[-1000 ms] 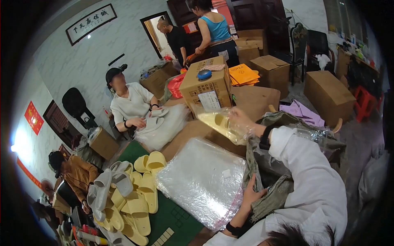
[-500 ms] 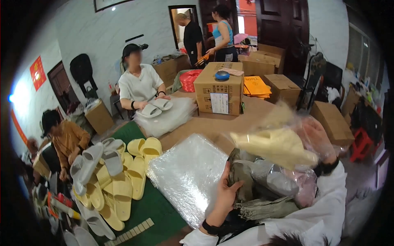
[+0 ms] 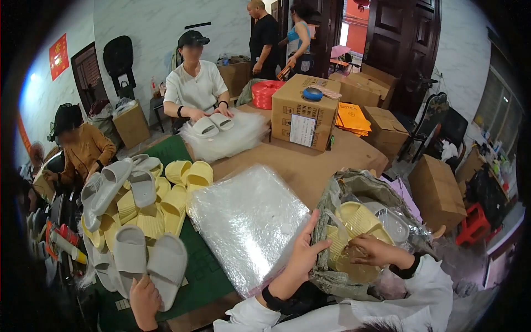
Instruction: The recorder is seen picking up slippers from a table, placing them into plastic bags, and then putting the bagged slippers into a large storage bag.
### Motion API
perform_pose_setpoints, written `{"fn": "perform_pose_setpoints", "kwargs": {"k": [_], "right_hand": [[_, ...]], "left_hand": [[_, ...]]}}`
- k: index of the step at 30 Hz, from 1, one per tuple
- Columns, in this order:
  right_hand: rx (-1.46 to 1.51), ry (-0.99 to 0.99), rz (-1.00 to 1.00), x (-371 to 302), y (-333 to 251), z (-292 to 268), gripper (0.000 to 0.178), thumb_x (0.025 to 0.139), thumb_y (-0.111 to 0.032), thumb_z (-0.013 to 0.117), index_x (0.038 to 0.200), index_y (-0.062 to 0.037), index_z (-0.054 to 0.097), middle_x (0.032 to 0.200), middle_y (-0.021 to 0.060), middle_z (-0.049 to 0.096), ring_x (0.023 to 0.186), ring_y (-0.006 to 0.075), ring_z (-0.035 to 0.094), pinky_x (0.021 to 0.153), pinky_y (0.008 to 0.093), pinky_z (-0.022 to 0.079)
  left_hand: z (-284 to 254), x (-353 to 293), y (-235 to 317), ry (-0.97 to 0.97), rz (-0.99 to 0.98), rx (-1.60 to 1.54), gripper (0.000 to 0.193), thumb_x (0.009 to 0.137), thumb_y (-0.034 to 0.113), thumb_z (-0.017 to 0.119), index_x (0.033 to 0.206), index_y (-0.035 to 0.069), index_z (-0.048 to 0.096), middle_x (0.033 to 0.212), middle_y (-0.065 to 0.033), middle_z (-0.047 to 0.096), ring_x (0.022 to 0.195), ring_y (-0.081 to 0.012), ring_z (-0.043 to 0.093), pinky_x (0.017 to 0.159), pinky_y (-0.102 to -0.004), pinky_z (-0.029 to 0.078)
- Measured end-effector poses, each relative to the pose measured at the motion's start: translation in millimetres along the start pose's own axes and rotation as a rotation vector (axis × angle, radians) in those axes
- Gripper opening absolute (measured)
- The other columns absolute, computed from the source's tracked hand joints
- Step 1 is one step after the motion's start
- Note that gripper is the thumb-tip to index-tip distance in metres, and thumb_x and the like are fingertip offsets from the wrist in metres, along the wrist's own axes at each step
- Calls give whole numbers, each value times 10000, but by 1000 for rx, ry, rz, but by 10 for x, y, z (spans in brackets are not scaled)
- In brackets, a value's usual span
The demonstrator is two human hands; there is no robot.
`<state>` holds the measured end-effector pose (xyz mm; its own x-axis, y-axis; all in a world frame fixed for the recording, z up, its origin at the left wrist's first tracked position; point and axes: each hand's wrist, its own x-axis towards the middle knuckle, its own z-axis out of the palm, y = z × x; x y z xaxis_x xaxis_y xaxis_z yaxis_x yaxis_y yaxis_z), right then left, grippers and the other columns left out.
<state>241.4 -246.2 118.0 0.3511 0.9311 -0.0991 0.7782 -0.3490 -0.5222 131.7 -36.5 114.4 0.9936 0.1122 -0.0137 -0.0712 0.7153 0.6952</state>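
Observation:
My left hand [image 3: 301,252] is at the near-left rim of a grey-green woven sack [image 3: 345,188], its thumb hooked over the edge and its fingers lying along the outside. Inside the sack, my right hand [image 3: 376,250] has curled fingers on the clear plastic of a bagged pair of yellow slippers [image 3: 354,218]. Beside that pair lies a bagged grey slipper [image 3: 394,224]. A flat stack of clear plastic bags [image 3: 249,221] lies to the left of my left hand. At the lower left, another person's hand [image 3: 145,299] grips a pair of grey slippers [image 3: 168,263].
Yellow slippers [image 3: 150,221] and grey ones are heaped on the green mat [image 3: 213,282]. Across the table, a person in white [image 3: 199,86] handles white slippers [image 3: 213,125] over plastic bags. A carton [image 3: 304,113] stands beside orange packets [image 3: 352,118]. A red stool [image 3: 473,224] is at right.
My right hand has lowered the bagged yellow slippers into the sack. My left hand stays at the rim. Another person's hand with grey slippers has come in at the lower left.

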Motion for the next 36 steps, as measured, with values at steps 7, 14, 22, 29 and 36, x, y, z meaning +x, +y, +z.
{"fn": "perform_pose_setpoints", "kwargs": {"k": [7, 14, 22, 29, 36], "right_hand": [[-505, -173, -138, -39, 233, 320, 459, 745, -239, 594, 1182, -121, 518, 923, -5, 594, 908, 212, 521, 697, 357, 421], [-503, -253, -300, -202, 370, 653, 399, 726, -170, 528, 1113, -76, 546, 931, 45, 583, 939, 212, 524, 718, 357, 452], [74, -566, -145, -295, 824, 951, 350, 803, -199, 546, 1084, 11, 532, 1073, 210, 565, 967, 322, 551, 838, 363, 420], [326, -727, 418, -266, 119, 123, 559, 941, -386, 310, 1269, 61, 383, 1267, 188, 449, 1146, 239, 435, 979, 303, 327], [449, -872, 384, -524, -164, -33, 697, 861, -550, 435, 1125, 94, 463, 1080, 203, 537, 951, 223, 538, 809, 333, 431]], "left_hand": [[66, 63, 47, -16, 14, -58, 699, 773, -127, 495, 1395, 43, 226, 1358, -110, 382, 1161, -181, 463, 949, -294, 397], [118, 94, 132, -93, -5, -256, 685, 795, -105, 498, 1398, 44, 211, 1350, -123, 383, 1156, -200, 472, 953, -309, 400], [64, 147, 104, -140, 48, -303, 750, 809, -94, 518, 1415, 38, 97, 1323, -103, 401, 1124, -166, 477, 911, -277, 420], [-44, 225, 179, 2, 138, -278, 702, 818, -104, 486, 1408, 30, 129, 1297, -108, 426, 1128, -191, 473, 928, -313, 409], [-54, 299, 164, -15, 159, -326, 664, 813, -117, 475, 1391, 21, 178, 1312, -123, 401, 1161, -221, 446, 965, -343, 381]]}}
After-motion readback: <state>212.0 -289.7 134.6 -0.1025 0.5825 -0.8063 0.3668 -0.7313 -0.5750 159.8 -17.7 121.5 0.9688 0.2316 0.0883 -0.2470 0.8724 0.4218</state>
